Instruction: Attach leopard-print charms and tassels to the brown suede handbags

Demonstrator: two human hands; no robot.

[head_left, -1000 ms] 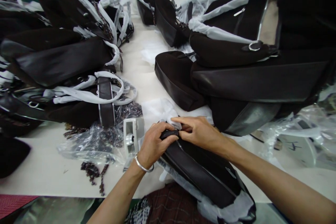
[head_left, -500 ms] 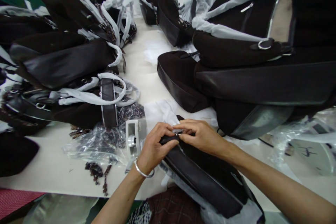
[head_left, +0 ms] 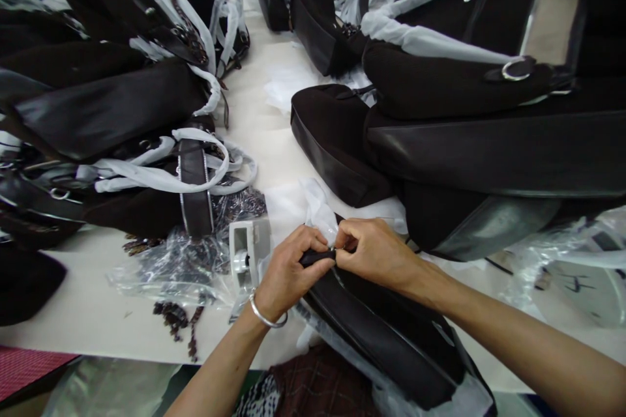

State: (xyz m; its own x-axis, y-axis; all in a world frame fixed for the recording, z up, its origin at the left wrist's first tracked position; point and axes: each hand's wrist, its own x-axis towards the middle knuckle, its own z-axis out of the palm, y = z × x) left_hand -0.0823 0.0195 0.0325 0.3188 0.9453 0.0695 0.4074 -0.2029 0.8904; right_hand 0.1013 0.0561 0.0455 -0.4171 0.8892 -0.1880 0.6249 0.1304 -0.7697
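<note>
A dark handbag [head_left: 386, 332] lies slanted at the table's front edge, partly wrapped in clear plastic. At its upper end my left hand [head_left: 297, 264], with a silver bangle on the wrist, pinches a short black strap [head_left: 313, 258] between thumb and fingers. My right hand [head_left: 369, 251] is closed at the strap's right end, thumb and forefinger pressed together beside a small shiny metal piece [head_left: 334, 251]. What the right fingertips grip is too small to make out. White wrapping [head_left: 320, 208] sticks up just behind both hands.
Dark bags with white-wrapped handles are piled at the left [head_left: 107, 104] and right [head_left: 489, 156]. A tape dispenser [head_left: 244, 254] stands left of my left hand. Near it lie a clear plastic bag [head_left: 176, 267] and brown braided tassels [head_left: 173, 319]. Bare white tabletop [head_left: 249, 91] runs between the piles.
My right hand's fingers have curled in from a more stretched pose to a tight pinch at the strap's end. My left hand keeps its hold. The view has shifted slightly.
</note>
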